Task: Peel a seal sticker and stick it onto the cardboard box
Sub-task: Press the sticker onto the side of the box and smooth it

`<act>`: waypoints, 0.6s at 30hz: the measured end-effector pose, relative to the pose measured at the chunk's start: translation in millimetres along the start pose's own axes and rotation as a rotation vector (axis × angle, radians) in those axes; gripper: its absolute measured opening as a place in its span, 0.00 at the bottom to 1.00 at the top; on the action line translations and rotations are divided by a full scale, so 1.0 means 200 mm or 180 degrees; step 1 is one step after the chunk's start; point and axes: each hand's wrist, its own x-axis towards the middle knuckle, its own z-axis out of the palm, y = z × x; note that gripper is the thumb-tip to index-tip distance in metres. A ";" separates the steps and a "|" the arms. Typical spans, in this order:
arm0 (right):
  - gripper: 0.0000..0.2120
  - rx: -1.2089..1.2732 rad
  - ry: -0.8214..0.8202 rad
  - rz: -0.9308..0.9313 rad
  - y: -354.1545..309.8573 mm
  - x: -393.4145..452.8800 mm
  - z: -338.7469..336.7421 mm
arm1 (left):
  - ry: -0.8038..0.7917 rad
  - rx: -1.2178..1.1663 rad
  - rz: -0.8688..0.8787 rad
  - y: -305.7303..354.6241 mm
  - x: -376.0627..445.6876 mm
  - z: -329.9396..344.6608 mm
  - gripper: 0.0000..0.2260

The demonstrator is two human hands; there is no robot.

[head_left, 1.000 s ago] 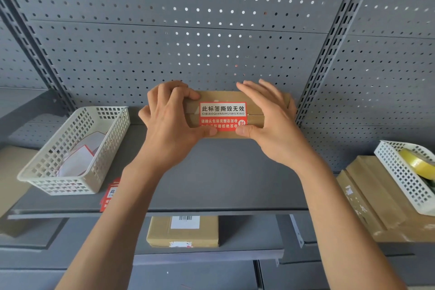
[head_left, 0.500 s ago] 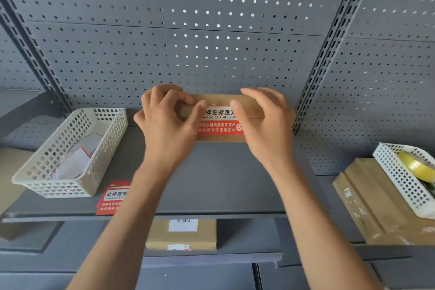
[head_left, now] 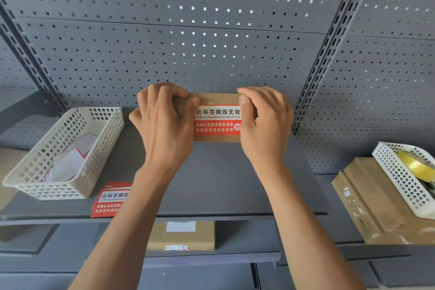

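A small brown cardboard box stands at the back of the grey shelf, against the pegboard. A red and white seal sticker lies flat across its top and front face. My left hand grips the box's left end, thumb resting by the sticker's upper left corner. My right hand holds the right end, its thumb pressed on the sticker's right edge. Both ends of the box are hidden by my fingers.
A white mesh basket with backing papers sits at the left. A stack of red seal stickers lies by the shelf's front edge. Another cardboard box rests on the lower shelf. At right, stacked boxes carry a basket with yellow tape.
Both hands have slid outward from the sticker's middle to the box's ends. The view has shifted slightly, and more of the sticker stack shows at the lower left.
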 end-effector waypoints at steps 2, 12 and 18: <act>0.12 0.0014 -0.0072 -0.0030 0.00 0.00 -0.01 | -0.0065 -0.0010 0.0036 -0.01 0.00 -0.01 0.07; 0.19 -0.0029 -0.0792 -0.0561 0.10 -0.01 -0.07 | -0.0715 -0.0027 0.0518 -0.07 -0.01 -0.09 0.22; 0.22 0.0064 -0.1180 -0.0829 0.14 -0.01 -0.13 | -0.0989 0.0020 0.0740 -0.10 0.00 -0.12 0.29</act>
